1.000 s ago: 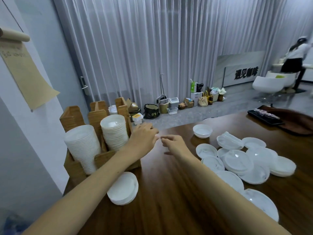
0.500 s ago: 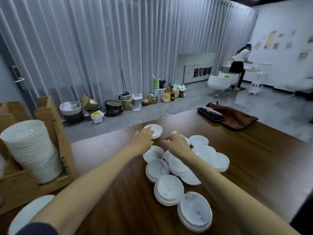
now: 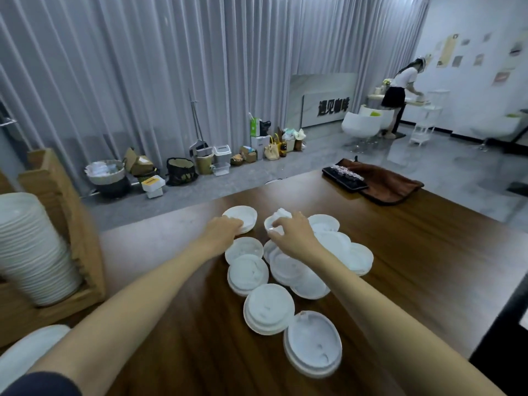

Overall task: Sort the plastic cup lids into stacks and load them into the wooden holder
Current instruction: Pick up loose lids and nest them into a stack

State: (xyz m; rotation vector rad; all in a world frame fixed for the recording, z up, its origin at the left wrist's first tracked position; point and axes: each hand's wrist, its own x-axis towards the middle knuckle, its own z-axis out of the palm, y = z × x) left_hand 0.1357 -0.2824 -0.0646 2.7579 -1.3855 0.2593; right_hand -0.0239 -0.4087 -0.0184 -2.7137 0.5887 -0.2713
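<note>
Several white plastic cup lids [image 3: 268, 307] lie in small stacks and loose on the dark wooden table [image 3: 414, 252]. My left hand [image 3: 223, 232] grips the near rim of the farthest lid stack [image 3: 243, 215]. My right hand [image 3: 294, 235] pinches a small lid [image 3: 278, 220] at the back of the pile, fingers curled over it. At the far left stands the wooden holder [image 3: 65, 212], with a tall slanted stack of white lids [image 3: 31, 250] in its near slot.
A flat lid stack [image 3: 25, 352] lies at the table's near left corner. A black tray [image 3: 344, 178] on a brown cloth [image 3: 391, 184] sits at the far right. Beyond the table are bins and bags along the curtain, and a person at a counter.
My view swung right from the holder to the lid pile. Both hands moved from beside the holder out to the far lids and took hold of them.
</note>
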